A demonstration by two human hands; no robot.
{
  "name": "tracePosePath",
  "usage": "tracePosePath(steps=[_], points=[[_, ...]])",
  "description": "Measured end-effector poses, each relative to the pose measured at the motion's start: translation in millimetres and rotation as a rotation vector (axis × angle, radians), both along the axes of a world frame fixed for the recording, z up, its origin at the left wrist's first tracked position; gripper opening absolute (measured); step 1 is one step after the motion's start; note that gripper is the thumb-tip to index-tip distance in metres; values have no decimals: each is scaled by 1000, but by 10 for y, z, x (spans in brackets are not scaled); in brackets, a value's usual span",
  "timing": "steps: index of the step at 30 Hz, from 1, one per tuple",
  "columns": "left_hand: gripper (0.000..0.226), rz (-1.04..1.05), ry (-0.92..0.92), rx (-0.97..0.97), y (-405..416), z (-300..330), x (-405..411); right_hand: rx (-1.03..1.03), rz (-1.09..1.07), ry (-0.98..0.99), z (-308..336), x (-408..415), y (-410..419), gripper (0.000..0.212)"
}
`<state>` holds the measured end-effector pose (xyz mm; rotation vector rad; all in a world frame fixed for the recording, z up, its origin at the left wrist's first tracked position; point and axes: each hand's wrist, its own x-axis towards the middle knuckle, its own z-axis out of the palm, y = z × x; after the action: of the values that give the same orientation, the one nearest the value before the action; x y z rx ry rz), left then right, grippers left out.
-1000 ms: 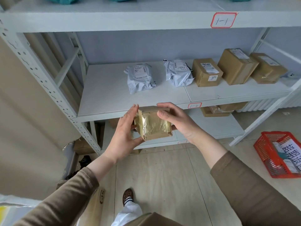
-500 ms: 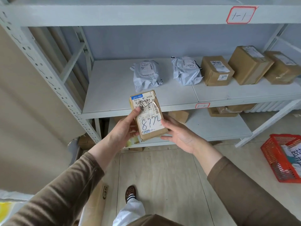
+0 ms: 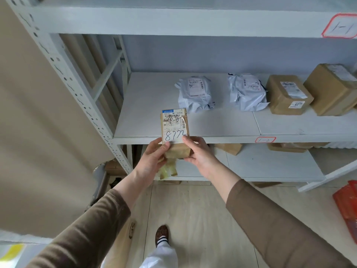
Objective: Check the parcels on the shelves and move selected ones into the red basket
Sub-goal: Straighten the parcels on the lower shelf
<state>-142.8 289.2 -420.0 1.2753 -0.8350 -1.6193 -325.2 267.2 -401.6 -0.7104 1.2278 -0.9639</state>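
Parcel (image 3: 174,132), a small brown box with its label facing up, is held at centre before the shelf (image 3: 193,139) edge. Left hand (image 3: 152,158) pinches its lower left, right hand (image 3: 201,155) its lower right, thumbs on top. At four o'clock, the red basket (image 3: 347,206) sits on the floor.

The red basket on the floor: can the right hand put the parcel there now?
Probably not without stepping right. The right hand and left hand hold the brown parcel before the shelf; the red basket sits at the far right, though nothing blocks the way.
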Motion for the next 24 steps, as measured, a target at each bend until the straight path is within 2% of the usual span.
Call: tracePosePath(steps=[3, 7, 10, 12, 16, 19, 24], points=[[49, 167, 48, 33, -269, 27, 186, 20, 68, 7, -35, 327, -346, 47], [27, 273, 41, 56, -738, 68, 471, 44, 164, 68, 6, 706, -805, 27], [8, 289, -41, 92, -1161, 45, 635, 39, 194, 141, 20, 938, -1150, 39], [15, 284, -88, 108, -1445, 16, 707, 7, 194, 172, -14, 1066, -1404, 46], [23, 253, -117, 70, -1983, -62, 793, -25, 150, 222, -52, 1233, -1901, 40], [34, 181, -144, 47, -2338, -156, 845, 2, 99, 185, -152, 1295, -2213, 38], [38, 144, -205, 13, -2752, -369, 918, 22, 90, 168, -250, 1357, -2487, 43]])
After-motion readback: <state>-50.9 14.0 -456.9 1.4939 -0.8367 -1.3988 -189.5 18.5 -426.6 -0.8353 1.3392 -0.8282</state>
